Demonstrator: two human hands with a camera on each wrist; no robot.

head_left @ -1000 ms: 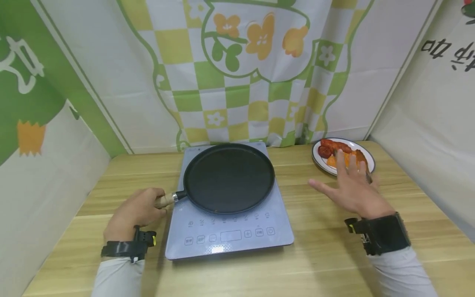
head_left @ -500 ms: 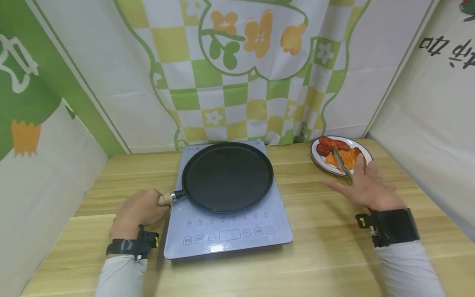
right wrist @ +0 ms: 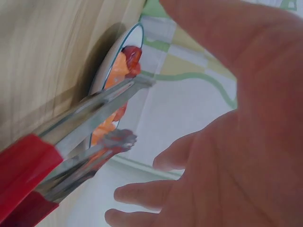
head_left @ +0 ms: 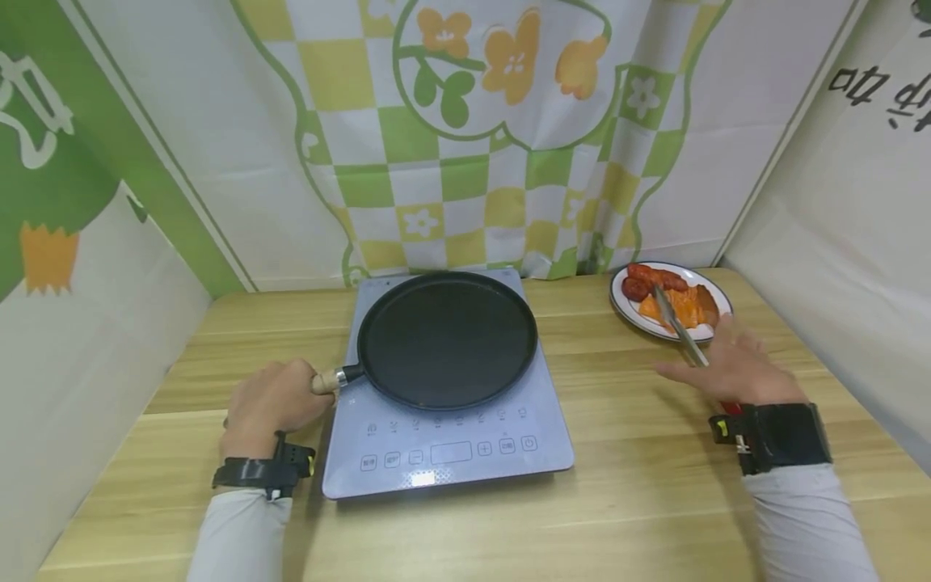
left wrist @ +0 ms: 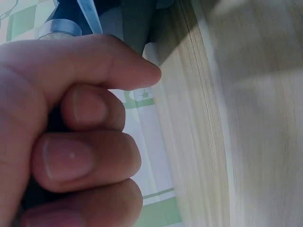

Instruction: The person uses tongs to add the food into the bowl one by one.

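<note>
Head view: gripping likely heavy, stiff pan (head_left: 447, 339), flat on cooker (head_left: 451, 467), by wooden handle (head_left: 325, 382) with left hand (head_left: 272, 402); holding right hand (head_left: 745, 370) spread, empty, near tongs (head_left: 681, 330) angled over plate (head_left: 700, 277) of food (head_left: 687, 307) on tabletop (head_left: 618, 517). Left wrist view: curling fingers (left wrist: 97, 158) tight. Right wrist view: showing palm apart from tongs; probably light, springy, slick metal, best taken by red grips (right wrist: 29, 172).

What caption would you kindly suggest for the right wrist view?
Spread right hand beside tongs that extend over a plate of food.
</note>
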